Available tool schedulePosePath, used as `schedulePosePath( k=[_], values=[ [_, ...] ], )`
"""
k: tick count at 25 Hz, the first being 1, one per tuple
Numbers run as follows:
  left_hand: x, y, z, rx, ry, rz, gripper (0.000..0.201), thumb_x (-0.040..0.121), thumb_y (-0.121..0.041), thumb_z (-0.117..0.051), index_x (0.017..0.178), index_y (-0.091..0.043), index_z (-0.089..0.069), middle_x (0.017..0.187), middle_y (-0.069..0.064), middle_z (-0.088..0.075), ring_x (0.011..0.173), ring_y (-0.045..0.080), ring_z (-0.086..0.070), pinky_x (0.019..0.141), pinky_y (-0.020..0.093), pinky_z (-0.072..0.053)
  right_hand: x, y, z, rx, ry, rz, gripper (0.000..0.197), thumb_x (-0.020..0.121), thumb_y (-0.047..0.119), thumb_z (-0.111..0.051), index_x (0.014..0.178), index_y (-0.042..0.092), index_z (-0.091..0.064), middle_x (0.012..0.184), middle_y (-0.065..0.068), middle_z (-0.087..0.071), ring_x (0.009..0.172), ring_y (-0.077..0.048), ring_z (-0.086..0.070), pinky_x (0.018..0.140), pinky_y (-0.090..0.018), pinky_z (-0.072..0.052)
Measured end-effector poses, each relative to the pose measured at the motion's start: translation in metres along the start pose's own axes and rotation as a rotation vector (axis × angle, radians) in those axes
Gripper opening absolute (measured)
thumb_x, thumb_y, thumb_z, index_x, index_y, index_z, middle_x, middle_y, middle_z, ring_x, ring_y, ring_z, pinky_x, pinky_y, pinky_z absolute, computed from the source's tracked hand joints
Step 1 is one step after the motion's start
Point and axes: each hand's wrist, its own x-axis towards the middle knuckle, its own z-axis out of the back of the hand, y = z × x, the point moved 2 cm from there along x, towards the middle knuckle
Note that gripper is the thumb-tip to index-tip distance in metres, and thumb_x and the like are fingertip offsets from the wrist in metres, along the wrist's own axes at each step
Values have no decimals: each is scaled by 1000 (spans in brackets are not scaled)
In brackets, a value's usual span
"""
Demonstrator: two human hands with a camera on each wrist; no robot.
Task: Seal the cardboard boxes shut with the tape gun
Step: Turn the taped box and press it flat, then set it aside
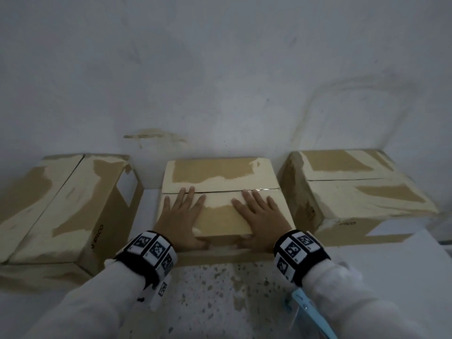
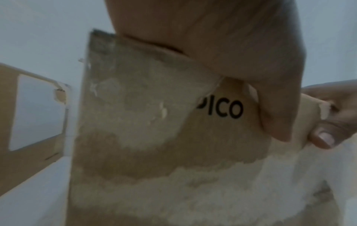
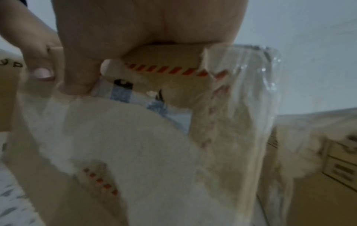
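Left hand (image 1: pixel 181 216) and right hand (image 1: pixel 259 216) flat, fingers spread, pinning middle box (image 1: pixel 220 177) flaps closed, probably for taping; tape gun unseen.

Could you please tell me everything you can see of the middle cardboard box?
The middle box is worn brown cardboard with pale torn patches and "PICO" printed on its front. It stands against the wall between two other boxes, flaps folded shut with a thin seam across the top. The left hand and right hand lie flat on its near flap, thumbs over the front edge.
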Motion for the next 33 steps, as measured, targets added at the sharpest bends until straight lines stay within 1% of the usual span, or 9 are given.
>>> schedulePosePath(
  k=[3, 6, 12, 19, 23, 26, 28, 31, 33],
  values=[
    [8, -21, 3, -3, -17, -17, 124, 60, -79, -56, 149, -25, 11, 157, 6, 22, 145, 28, 20, 115, 55, 8, -5, -18, -1, -6, -4, -13, 100, 75, 68, -53, 149, 30, 4, 160, -5, 10, 147, -27, 7, 117, -49, -1],
    [21, -38, 6, -7, -16, -28, 123, 61, -78, -58, 149, -24, 10, 157, 6, 21, 145, 29, 20, 116, 56, 6, -8, -39, 4, -19, 19, -44, 102, 74, 68, -55, 149, 32, 5, 160, -3, 10, 147, -25, 8, 118, -47, -1],
    [51, -52, 10, 8, -7, -54, 126, 59, -82, -55, 149, -24, 10, 157, 7, 21, 145, 30, 20, 116, 58, 6, -2, -63, 9, 33, 33, -101, 107, 70, 65, -63, 149, 33, 1, 160, -2, 9, 147, -23, 8, 117, -47, -1],
    [51, -55, 8, 27, -2, -29, 125, 60, -82, -55, 149, -25, 11, 157, 6, 20, 145, 29, 19, 116, 57, 5, -1, -67, 7, 22, 45, -103, 108, 69, 65, -64, 149, 34, 1, 160, -1, 9, 147, -23, 7, 117, -48, -1],
    [45, -61, 13, -21, 12, 38, 120, 64, -73, -62, 149, -26, 8, 159, 2, 15, 147, 27, 14, 117, 54, 1, -2, -60, 7, 23, 68, -137, 106, 71, 62, -64, 149, 32, 2, 160, -5, 8, 147, -28, 6, 117, -51, -5],
    [27, -68, 14, -98, 3, 75, 107, 74, -59, -63, 150, -24, 3, 160, 3, 10, 147, 27, 10, 118, 51, -1, -9, -49, 11, 10, 58, -159, 97, 77, 53, -63, 149, 28, -3, 159, -9, 1, 146, -32, -2, 116, -50, -13],
    [8, -64, 16, -142, 4, 92, 98, 79, -53, -61, 150, -24, 0, 160, 2, 9, 147, 26, 9, 118, 50, 0, -14, -36, 18, 32, 37, -139, 85, 80, 46, -60, 147, 23, -13, 159, -10, -5, 146, -32, -7, 115, -50, -17],
    [-28, -42, 19, -191, -33, 198, 90, 83, -54, -56, 151, -24, -4, 160, 2, 8, 148, 24, 8, 118, 50, 2, -17, -3, 31, 41, -15, -10, 63, 84, 41, -57, 138, 22, -32, 159, -8, -9, 147, -27, -7, 115, -51, -15],
    [-54, -21, 19, -238, -91, 282, 87, 85, -53, -55, 151, -23, -7, 160, 2, 6, 148, 23, 7, 118, 50, 1, -11, 28, 37, 60, -58, 109, 56, 87, 37, -54, 139, 22, -36, 159, -5, -11, 147, -22, -6, 115, -47, -13]
  ],
)
